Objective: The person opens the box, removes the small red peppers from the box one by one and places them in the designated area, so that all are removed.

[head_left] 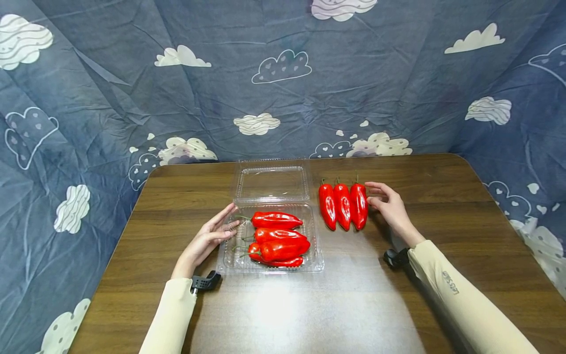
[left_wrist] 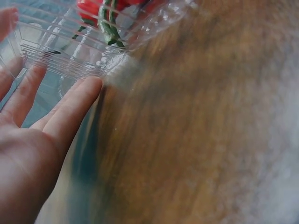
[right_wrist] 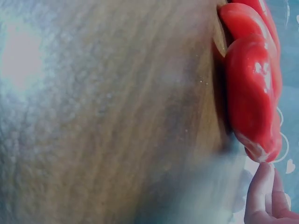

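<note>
A clear plastic clamshell box (head_left: 316,263) lies with its lid folded back, and several glossy red peppers (head_left: 283,249) with green stems are in it, lying sideways and partly stacked. My left hand (head_left: 210,241) is at the box's left side, its fingers extended; in the left wrist view the fingertips (left_wrist: 93,85) meet the ribbed plastic wall. To the right of the box, three red peppers stand in a row on the table, stems pointing away. Beside the rightmost pepper (head_left: 358,206) is my right hand (head_left: 391,209), its fingertips (right_wrist: 266,169) right at the pepper's side.
The transparent lid (head_left: 271,183) reaches toward the far edge of the brown wooden table (head_left: 177,196). A dark blue cloth with white clouds (head_left: 283,113) hangs behind the table and around its sides. Glare shows on the near tabletop. Black straps (head_left: 205,281) sit at both wrists.
</note>
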Demonstrator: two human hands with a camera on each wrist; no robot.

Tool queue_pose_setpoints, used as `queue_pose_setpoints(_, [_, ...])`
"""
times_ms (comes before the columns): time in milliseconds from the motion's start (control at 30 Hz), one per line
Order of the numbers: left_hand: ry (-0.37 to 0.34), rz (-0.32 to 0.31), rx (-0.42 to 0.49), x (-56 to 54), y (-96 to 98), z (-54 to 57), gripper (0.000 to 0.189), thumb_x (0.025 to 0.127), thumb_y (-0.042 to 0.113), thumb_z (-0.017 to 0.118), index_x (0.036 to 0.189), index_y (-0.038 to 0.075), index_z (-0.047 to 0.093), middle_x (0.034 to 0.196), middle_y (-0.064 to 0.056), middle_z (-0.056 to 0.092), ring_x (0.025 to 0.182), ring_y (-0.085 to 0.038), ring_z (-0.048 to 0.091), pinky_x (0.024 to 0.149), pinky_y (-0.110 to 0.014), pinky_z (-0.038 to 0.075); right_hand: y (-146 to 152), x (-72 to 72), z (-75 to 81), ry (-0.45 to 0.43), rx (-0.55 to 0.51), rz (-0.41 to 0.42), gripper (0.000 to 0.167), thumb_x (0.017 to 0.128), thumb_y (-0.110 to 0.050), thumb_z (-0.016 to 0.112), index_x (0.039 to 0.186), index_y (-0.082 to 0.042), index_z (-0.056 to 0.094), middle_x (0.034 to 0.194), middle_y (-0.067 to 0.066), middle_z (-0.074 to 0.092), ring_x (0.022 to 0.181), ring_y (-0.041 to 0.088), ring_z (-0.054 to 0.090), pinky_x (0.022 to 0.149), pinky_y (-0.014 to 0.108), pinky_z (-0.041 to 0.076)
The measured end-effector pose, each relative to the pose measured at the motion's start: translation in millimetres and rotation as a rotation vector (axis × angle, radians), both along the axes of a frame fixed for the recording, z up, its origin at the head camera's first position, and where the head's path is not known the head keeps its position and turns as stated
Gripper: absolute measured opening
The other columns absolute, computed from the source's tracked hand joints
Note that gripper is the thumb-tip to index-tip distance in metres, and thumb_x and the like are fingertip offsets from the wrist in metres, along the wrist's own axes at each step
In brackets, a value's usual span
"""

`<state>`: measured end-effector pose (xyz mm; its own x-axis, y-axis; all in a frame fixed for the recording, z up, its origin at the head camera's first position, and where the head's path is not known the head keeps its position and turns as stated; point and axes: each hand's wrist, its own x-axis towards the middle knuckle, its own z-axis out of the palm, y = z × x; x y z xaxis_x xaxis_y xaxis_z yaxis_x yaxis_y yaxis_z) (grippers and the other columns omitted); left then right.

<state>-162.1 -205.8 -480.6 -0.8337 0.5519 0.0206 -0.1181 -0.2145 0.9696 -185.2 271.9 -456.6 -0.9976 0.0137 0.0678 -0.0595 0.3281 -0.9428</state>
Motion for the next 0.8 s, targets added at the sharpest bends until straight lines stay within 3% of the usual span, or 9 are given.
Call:
queue_pose_setpoints(400, [-0.010, 0.016, -0.014, 0.5, -0.4, 1.3, 0.070, 0.093, -0.011, 0.042, 0.154, 0.008, 0.014, 0.159, -0.013, 0.011, 0.138, -0.043, 0.020, 0.107, -0.040, 0.034, -6.4, 0.2, 0.8, 0.011, -0.082, 0.039, 0.041, 0.091, 0.006, 0.051, 0.132, 0.010, 0.048, 0.122, 0.034, 0.051, 0.086, 0.007, 0.060, 0.072, 0.022, 0.054])
queue_pose_setpoints(800, [0.000, 0.018, -0.020, 0.5, 0.0, 1.2, 0.069, 0.092, -0.011, 0.041, 0.154, 0.007, 0.014, 0.158, -0.014, 0.011, 0.138, -0.045, 0.019, 0.107, -0.039, 0.034, -28.7, 6.1, 10.1, 0.062, -0.121, 0.140, 0.036, 0.091, 0.007, 0.052, 0.126, 0.015, 0.049, 0.113, 0.038, 0.054, 0.087, 0.015, 0.063, 0.071, 0.022, 0.054])
